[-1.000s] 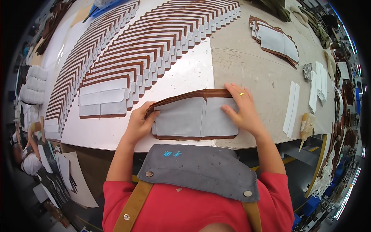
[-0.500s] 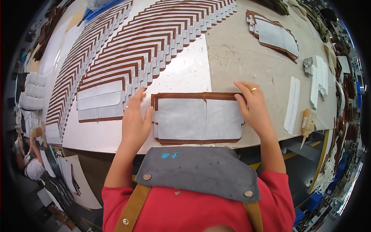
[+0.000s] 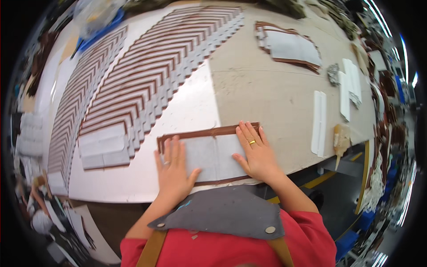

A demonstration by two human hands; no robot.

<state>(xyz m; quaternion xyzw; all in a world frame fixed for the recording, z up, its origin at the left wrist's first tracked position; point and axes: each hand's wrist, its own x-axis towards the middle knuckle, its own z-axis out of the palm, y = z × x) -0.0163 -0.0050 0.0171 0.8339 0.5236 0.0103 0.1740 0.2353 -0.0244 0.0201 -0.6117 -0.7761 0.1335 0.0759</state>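
Observation:
A rectangular stack of brown pieces faced with pale grey-white panels (image 3: 211,155) lies at the table's near edge, in front of my apron. It sits slightly turned, its right end farther from me. My left hand (image 3: 174,171) rests flat on its left end, fingers stretched toward the far edge. My right hand (image 3: 257,153), with a yellow ring on one finger, lies flat over the right end. Its fingertips reach the brown far border. Neither hand grips anything. To the left, a long row of overlapping similar pieces (image 3: 147,75) runs away diagonally, a white-faced one (image 3: 104,149) on top nearest me.
A second fanned row (image 3: 82,89) lies farther left. At the far right is a small pile of brown-and-white pieces (image 3: 293,49). White strips (image 3: 318,122) and a glue bottle (image 3: 341,140) with a pointed nozzle lie near the right edge. A blue tray (image 3: 103,33) stands far left.
Both hands have come down from the stack's two ends and now lie flat on its top. The stack looks turned slightly, and the whole view has shifted.

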